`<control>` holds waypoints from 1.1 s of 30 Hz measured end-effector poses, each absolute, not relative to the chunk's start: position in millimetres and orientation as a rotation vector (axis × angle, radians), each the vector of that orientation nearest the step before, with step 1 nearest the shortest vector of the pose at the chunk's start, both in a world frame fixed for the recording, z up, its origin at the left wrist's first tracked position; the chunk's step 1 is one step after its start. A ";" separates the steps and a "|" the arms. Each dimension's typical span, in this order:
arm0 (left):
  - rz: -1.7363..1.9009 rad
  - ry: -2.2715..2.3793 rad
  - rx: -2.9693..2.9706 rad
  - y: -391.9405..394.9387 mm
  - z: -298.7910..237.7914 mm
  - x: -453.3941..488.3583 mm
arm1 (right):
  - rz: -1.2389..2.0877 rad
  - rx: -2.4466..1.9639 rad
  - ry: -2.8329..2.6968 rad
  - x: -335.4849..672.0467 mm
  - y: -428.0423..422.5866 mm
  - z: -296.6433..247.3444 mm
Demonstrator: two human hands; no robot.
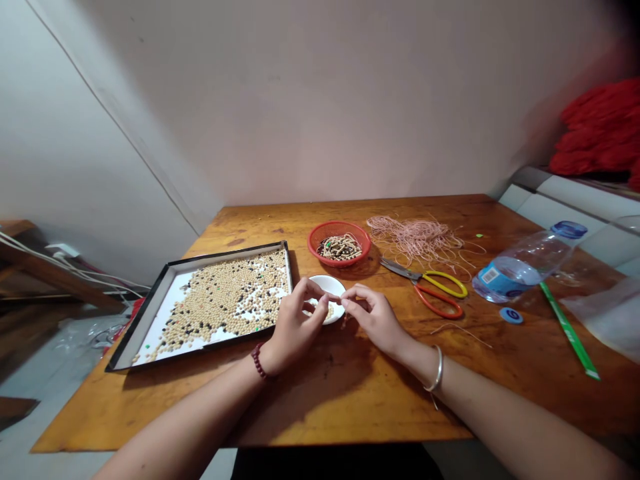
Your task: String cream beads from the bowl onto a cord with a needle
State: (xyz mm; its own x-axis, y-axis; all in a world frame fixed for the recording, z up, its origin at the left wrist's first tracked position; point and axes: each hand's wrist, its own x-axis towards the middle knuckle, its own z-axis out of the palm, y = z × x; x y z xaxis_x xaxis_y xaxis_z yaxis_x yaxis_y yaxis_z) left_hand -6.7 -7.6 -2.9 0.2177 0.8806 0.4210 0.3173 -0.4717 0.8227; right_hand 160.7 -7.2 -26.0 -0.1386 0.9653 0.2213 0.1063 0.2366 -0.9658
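Over a small white dish [326,283] near the table's middle, my left hand [300,315] and my right hand [374,319] meet almost fingertip to fingertip. My left thumb and index finger are bent together; what they hold is too small to make out. The thumb and fingers of my right hand pinch what looks like a thin string [345,323], a bit of which hangs below them. A few pale beads [330,311] show in the dish, partly hidden by my fingers. To the left lies a black-rimmed tray [150,300] of loose cream, black and a few green beads [220,293].
Behind the dish stands a red plastic basket [339,227] holding beaded strands. Pink string [415,237] lies tangled beside it. Scissors [425,283] with yellow and orange handles, a tilted water bottle [525,263], a blue cap [511,315] and a green strip [570,333] are on the right.
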 end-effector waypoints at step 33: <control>1.314 1.158 1.856 -5.2 -5.8 -8.4 | 0.906 -1.215 -1.467 162.1 -5.5 -23.6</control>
State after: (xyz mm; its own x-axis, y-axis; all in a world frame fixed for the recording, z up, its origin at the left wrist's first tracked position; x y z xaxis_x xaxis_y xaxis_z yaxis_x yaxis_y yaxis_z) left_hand -8.4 -5.2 -5.8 0.1374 0.8905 0.4337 0.3176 -0.4543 0.8323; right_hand 162.1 -5.5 -23.6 -0.0110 0.9747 0.2231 0.2372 0.2193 -0.9464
